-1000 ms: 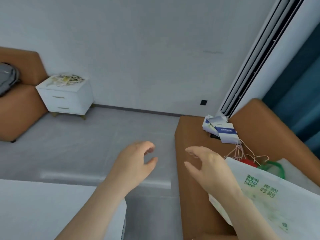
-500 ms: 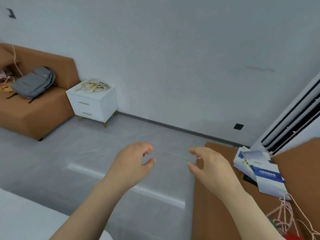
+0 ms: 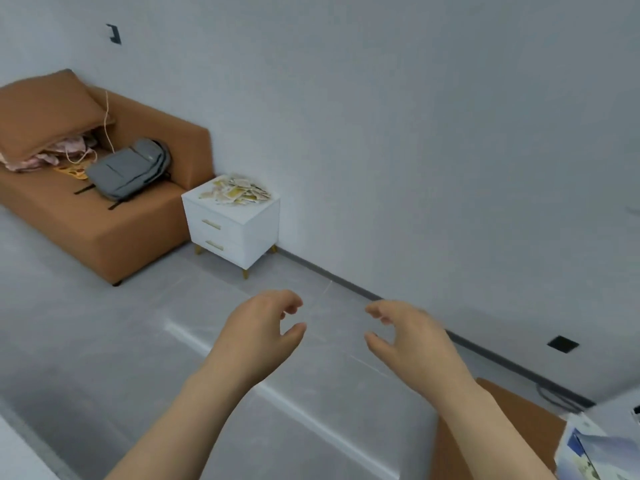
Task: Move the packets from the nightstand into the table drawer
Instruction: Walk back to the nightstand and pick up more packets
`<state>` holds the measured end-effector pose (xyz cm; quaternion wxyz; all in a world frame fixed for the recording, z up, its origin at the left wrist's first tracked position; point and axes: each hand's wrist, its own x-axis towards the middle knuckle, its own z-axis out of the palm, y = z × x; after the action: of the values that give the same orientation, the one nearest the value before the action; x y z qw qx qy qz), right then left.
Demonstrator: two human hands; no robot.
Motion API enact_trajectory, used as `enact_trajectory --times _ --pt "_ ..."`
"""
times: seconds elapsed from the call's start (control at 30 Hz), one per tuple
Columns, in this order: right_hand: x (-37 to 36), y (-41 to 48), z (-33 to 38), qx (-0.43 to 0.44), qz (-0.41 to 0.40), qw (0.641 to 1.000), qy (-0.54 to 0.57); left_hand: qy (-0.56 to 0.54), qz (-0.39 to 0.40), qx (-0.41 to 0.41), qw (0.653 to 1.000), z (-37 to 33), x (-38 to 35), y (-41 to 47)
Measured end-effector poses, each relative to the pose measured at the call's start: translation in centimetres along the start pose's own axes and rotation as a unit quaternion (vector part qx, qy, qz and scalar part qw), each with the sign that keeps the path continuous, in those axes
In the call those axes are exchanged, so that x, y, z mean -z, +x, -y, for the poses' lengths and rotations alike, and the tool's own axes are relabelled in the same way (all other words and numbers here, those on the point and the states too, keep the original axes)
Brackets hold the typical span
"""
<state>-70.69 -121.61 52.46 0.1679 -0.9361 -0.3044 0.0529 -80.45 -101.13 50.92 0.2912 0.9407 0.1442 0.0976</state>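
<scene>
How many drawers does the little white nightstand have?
2. The upper drawer sits just under the top of the nightstand, where the packets are piled. The lower drawer is right below it. Both are closed.

White nightstand (image 3: pixel 231 226), packets (image 3: pixel 239 194) heaped on top

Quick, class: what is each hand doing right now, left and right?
Left hand: open, fingers loosely curled, holding nothing.
Right hand: open, fingers loosely curled, holding nothing.
</scene>
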Motion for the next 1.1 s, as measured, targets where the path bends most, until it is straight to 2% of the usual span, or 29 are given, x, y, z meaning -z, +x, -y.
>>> enact_trajectory --times 0.73,1.1 --pt "-5.3 44.7 11.5 0.115 0.050 0.992 0.019 0.070 -0.042 0.093 0.992 21.5 10.9 33.2" --pt "-8.8 63.9 17.8 0.122 0.076 0.989 0.022 0.077 -0.042 0.121 0.989 32.9 16.0 48.2"
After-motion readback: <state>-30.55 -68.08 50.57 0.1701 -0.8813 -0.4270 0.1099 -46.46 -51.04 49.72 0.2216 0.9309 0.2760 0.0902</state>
